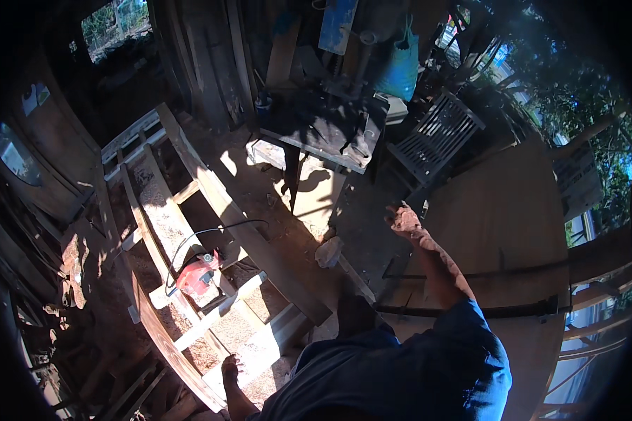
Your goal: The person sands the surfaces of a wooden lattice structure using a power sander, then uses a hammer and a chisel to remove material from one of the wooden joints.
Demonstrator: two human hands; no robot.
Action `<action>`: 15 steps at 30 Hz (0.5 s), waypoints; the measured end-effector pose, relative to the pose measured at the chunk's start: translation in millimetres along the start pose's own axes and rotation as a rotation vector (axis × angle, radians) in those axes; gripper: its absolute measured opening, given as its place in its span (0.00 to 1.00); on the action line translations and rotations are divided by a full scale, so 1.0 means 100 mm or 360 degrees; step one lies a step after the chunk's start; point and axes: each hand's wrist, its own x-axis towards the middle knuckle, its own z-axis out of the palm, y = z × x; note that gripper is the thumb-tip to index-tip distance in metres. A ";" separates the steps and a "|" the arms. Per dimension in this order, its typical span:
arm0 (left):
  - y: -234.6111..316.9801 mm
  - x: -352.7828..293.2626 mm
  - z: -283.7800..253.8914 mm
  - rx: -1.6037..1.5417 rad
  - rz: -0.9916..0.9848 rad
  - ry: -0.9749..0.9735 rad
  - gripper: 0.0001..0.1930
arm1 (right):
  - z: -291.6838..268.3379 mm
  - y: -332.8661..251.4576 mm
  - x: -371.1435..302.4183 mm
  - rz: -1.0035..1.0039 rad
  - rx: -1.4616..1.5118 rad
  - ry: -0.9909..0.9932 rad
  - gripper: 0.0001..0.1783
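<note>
Head view: the wooden frame [214, 320] lies to the person's left, its lower end just beside the left hand [230, 370], whose grip cannot be told; the right hand [405, 219] hangs in the air, well apart from the frame, fingers seemingly bent, any hold unclear. For sound work, the left hand should bear on solid timber, clear of the red tool [198, 278], and the cord [221, 226] should lie free of it. The frame comprises long rails [260, 242], some curved, and crosspieces [187, 191], pale in sun, browner in shade; the tool rests upon it, among shavings [240, 324].
</note>
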 end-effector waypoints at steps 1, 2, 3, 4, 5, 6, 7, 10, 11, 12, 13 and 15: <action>-0.20 -0.16 0.07 -0.0041 -0.0209 0.0053 0.21 | -0.02 0.28 0.36 -0.0097 -0.0091 0.0119 0.22; -0.38 -0.39 0.21 -0.0035 -0.0367 0.0054 0.23 | -0.05 0.55 0.72 -0.0191 -0.0199 0.0236 0.22; -0.53 -0.64 0.27 -0.0084 -0.0649 0.0201 0.21 | -0.06 0.57 1.16 -0.0199 -0.0203 0.0278 0.21; -0.57 -0.85 0.40 -0.0101 -0.0815 0.0278 0.21 | -0.07 0.59 1.59 -0.0204 -0.0205 0.0316 0.20; -0.53 -0.97 0.59 -0.0101 -0.0873 0.0313 0.21 | -0.13 0.56 2.00 -0.0174 -0.0210 0.0289 0.21; -0.39 -0.77 1.10 -0.0062 -0.0884 0.0187 0.21 | -0.29 1.34 2.41 -0.0131 -0.0322 0.0265 0.22; -0.29 -0.83 1.27 -0.0073 -0.0879 0.0236 0.21 | -0.19 1.17 2.93 -0.0186 -0.0255 0.0232 0.23; 0.19 -0.70 2.01 -0.0023 -0.0776 0.0212 0.21 | 0.10 1.88 3.87 -0.0135 -0.0245 0.0347 0.27; 0.38 -0.81 2.12 -0.0064 -0.0720 0.0300 0.21 | 0.21 1.69 4.45 -0.0189 -0.0261 0.0396 0.28; 0.71 -1.12 2.15 -0.0075 -0.0686 0.0437 0.21 | 0.39 1.38 4.86 -0.0211 -0.0051 0.0426 0.29; 0.80 -0.95 2.39 -0.0046 -0.0674 0.0388 0.20 | 0.57 1.65 5.01 -0.0157 -0.0007 0.0396 0.30; 0.96 -0.73 2.83 -0.0027 -0.0651 0.0297 0.20 | 0.86 2.19 5.37 -0.0767 0.1935 0.0065 0.27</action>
